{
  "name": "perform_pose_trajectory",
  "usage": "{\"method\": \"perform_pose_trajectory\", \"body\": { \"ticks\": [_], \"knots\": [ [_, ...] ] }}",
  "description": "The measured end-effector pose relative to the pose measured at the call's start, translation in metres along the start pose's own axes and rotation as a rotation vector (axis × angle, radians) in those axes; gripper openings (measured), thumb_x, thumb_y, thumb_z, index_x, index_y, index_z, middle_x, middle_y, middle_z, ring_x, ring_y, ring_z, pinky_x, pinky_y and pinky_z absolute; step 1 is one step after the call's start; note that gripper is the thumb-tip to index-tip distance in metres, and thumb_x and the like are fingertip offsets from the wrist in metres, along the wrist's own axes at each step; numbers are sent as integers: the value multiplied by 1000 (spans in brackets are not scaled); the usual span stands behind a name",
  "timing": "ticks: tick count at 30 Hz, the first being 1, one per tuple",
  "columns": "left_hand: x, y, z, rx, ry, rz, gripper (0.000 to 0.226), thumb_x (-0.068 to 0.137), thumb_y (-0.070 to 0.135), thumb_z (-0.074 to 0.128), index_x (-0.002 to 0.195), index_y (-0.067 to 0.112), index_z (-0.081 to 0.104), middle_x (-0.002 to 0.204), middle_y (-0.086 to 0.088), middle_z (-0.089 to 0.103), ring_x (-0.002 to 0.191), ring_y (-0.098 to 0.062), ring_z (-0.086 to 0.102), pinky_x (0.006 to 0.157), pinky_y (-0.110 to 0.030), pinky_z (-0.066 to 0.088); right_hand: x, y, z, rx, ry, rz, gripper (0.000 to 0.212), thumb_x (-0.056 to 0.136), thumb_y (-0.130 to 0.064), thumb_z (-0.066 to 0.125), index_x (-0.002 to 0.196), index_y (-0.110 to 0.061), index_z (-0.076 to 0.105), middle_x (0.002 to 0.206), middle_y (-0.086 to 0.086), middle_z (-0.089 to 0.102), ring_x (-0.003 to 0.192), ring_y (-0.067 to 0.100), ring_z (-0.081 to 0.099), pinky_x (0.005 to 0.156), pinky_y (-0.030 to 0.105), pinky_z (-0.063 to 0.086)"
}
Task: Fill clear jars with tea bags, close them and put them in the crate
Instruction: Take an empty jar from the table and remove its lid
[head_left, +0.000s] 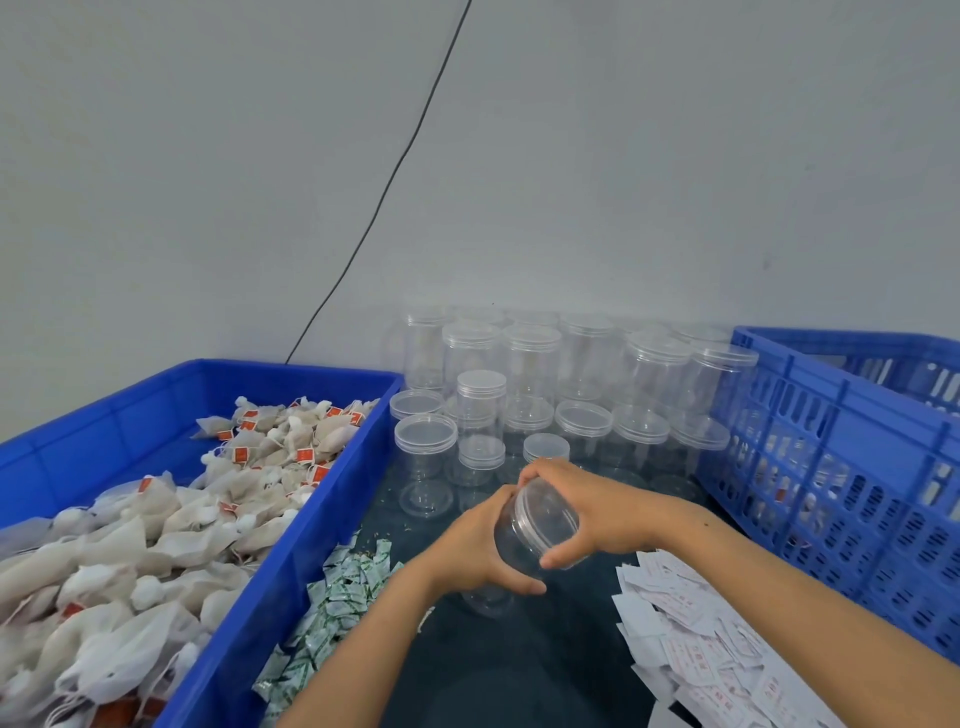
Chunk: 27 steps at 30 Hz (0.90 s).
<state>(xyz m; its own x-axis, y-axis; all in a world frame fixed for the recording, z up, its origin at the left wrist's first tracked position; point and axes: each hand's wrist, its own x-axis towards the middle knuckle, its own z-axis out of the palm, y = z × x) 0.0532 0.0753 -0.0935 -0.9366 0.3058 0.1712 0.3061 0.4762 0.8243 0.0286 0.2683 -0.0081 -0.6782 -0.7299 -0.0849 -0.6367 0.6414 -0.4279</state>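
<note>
Head view, one moment. Centre of frame, lower middle: a clear jar (524, 540) is held tilted above the dark tabletop (519, 665), lid end toward upper right. It looks empty; no tea bags visible inside.

Left hand (478, 551): wrapped round the jar body from the left, fingers curled over it, thumb lying along the underside.

Right hand (587, 512): cupped over the jar's clear lid (545, 512), fingers curled round the rim at top, thumb pressed on the rim at bottom. Cannot tell whether the lid is screwed tight or loose.

Left of frame: blue tray (291, 561) heaped with tea bags (171, 525), off-white mesh pouches with red tags and white pom-like ends.

Between tray and hands, lower centre-left: pile of small green-and-white sachets (337, 597) on the tabletop, lying against the tray wall.

Lower right: loose heap of white paper slips with red print (696, 634).

Right edge: blue slatted crate (831, 467); filled jars are dimly visible through the slots.

Middle of frame, behind the hands: cluster of empty lidded jars (530, 374), stacked in two tiers against the grey wall (623, 156). A black cable (395, 171) runs diagonally down the wall to behind the tray.
</note>
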Motion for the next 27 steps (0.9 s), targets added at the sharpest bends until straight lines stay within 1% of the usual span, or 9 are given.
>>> {"method": "perform_pose_trajectory", "body": {
  "ticks": [2, 4, 6, 9, 15, 18, 21, 24, 27],
  "knots": [
    [1, -2, -7, -26, -56, -19, 89, 59, 34, 91, 131, 45, 40, 127, 23, 57, 119, 6, 52, 104, -19, 42, -2, -1, -5, -130, 24, -130, 76, 71, -39, 79, 128, -44, 30, 131, -21, 33, 119, 4, 39, 99, 22, 40],
    [-1, -8, -11, -89, -35, -37, 86, 60, 33, 91, 132, 37, 44, 128, 17, 58, 121, 1, 53, 105, -23, 42, -3, 2, -6, -28, 83, -165, 77, 71, -39, 80, 126, -48, 28, 131, -27, 29, 121, -3, 37, 97, 13, 38],
    [-7, -16, -12, -161, 34, -67, 82, 59, 35, 90, 129, 32, 47, 127, 11, 58, 120, -2, 55, 103, -21, 44, -3, 11, -2, 207, 194, -97, 78, 70, -40, 82, 122, -46, 25, 132, -23, 26, 125, 1, 38, 100, 19, 43],
    [-22, -29, -13, -221, 71, -103, 85, 61, 34, 89, 132, 33, 43, 130, 10, 56, 122, -2, 54, 98, -18, 45, 3, 28, 21, 362, 372, 51, 80, 67, -34, 86, 117, -34, 23, 127, -10, 24, 122, 15, 41, 100, 35, 48],
    [-34, -38, -17, -234, 57, -154, 86, 64, 27, 89, 133, 33, 38, 133, 6, 55, 122, -4, 55, 101, -28, 48, 18, 55, 86, 525, 435, 212, 72, 68, -24, 86, 108, -20, 26, 118, 5, 34, 110, 21, 49, 90, 28, 50],
    [-34, -36, -17, -226, 65, -167, 82, 67, 25, 89, 131, 36, 39, 131, 9, 56, 121, 0, 55, 99, -25, 49, 18, 60, 101, 499, 475, 254, 68, 69, -25, 86, 107, -16, 29, 117, 3, 39, 102, 14, 48, 77, 14, 43],
    [-34, -36, -17, -221, 69, -182, 82, 66, 28, 89, 130, 38, 39, 131, 13, 56, 120, 3, 54, 99, -21, 47, 16, 65, 110, 452, 470, 316, 65, 70, -24, 85, 105, -15, 31, 115, 4, 44, 100, 14, 49, 75, 16, 43],
    [-34, -35, -18, -193, 61, -197, 86, 60, 38, 90, 129, 38, 39, 132, 16, 54, 122, 0, 52, 104, -26, 45, 13, 67, 111, 273, 362, 397, 66, 73, -36, 81, 115, -18, 34, 121, 1, 45, 113, 19, 47, 91, 28, 42],
    [-34, -30, -23, -115, 20, -242, 85, 57, 46, 89, 127, 38, 41, 132, 15, 52, 123, -5, 51, 106, -30, 43, 12, 61, 103, 168, 215, 434, 82, 77, -43, 76, 138, -17, 28, 143, 4, 34, 139, 25, 27, 114, 40, 24]
  ]
}}
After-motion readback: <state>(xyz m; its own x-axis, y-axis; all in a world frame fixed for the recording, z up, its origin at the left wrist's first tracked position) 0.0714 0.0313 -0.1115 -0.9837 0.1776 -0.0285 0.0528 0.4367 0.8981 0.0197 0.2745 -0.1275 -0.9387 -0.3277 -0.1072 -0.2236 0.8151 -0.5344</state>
